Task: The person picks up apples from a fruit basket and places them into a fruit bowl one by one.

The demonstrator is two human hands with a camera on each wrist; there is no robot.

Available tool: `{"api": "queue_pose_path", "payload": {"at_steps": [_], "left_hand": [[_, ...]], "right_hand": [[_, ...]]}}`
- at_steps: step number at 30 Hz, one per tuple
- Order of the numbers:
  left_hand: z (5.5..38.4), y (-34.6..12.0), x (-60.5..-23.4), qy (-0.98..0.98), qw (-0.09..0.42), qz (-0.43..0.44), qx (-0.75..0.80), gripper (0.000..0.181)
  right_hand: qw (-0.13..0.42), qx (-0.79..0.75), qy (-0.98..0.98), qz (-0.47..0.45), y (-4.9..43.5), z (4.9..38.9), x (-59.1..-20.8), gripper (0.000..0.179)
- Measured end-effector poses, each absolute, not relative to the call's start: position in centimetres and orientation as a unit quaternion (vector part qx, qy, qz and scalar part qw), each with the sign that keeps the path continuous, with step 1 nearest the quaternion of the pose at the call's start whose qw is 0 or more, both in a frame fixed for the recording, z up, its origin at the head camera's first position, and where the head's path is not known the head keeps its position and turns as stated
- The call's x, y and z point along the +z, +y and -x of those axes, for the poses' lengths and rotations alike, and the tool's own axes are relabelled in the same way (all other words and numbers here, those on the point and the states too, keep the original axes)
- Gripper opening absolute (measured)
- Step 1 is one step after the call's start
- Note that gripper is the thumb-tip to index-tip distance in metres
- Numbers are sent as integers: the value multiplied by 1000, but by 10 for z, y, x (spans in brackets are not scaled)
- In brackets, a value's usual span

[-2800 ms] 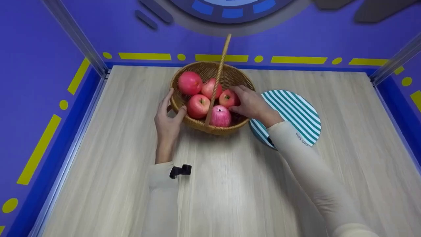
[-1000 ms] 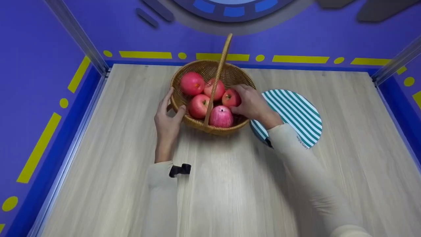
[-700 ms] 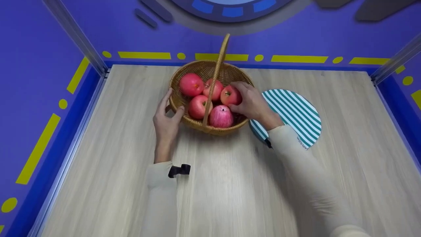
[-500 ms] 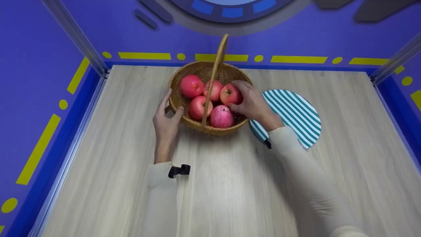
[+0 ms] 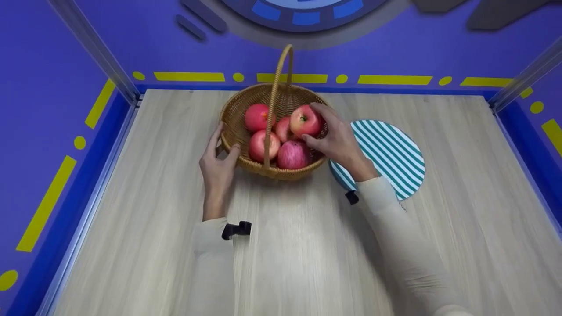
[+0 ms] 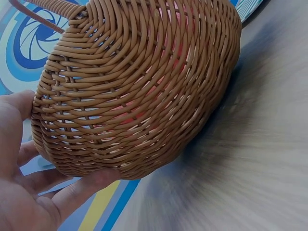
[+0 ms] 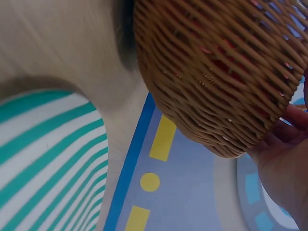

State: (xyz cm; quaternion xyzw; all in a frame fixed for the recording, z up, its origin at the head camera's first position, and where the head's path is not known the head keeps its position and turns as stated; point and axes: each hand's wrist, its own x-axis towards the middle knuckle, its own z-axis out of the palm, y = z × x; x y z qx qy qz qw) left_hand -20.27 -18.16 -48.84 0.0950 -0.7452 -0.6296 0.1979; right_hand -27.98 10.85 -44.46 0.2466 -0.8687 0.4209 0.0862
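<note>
A brown wicker basket [image 5: 276,173] with a tall arched handle holds several red apples in the head view. My left hand [image 5: 218,169] grips its left side, thumb at the rim; in the left wrist view the fingers [image 6: 91,185] lie against the weave. My right hand [image 5: 340,142] reaches over the right rim and holds an apple [image 5: 306,120] between thumb and fingers, above the others. Below it sits a streaky pink apple [image 5: 294,155]. Two more apples lie to the left, and another is partly hidden behind the held one. In the right wrist view, the basket side [image 7: 216,72] hides the held apple.
A round green-and-white striped object [image 5: 390,158] lies on the wooden table [image 5: 285,245] right of the basket, partly under the right forearm. Blue-purple panels [image 5: 197,52] with yellow marks enclose the table at the back and both sides. Black wrist mounts [image 5: 237,229] sit on the sleeves.
My right hand has lifted its apple up from among the others. The basket has turned slightly and shifted left, its handle swinging left. The left hand keeps its grip.
</note>
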Motion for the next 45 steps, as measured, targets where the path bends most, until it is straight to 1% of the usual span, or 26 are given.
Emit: {"api": "queue_pose_path", "payload": {"at_steps": [9, 15, 25, 35, 45], "left_hand": [[200, -186, -494, -743, 199, -94, -632, 63], [201, -189, -491, -735, 210, -93, -638, 63], [201, -185, -493, -734, 206, -97, -640, 62], [197, -185, -492, -733, 203, -98, -641, 61], [204, -182, -490, -737, 194, -98, -639, 63]], "right_hand": [[118, 463, -848, -230, 110, 266, -446, 76], [148, 491, -828, -227, 113, 261, -450, 76], [178, 542, -793, -213, 125, 255, -454, 72], [176, 549, -795, -190, 128, 250, -460, 73], [202, 576, -769, -191, 138, 256, -460, 73]]}}
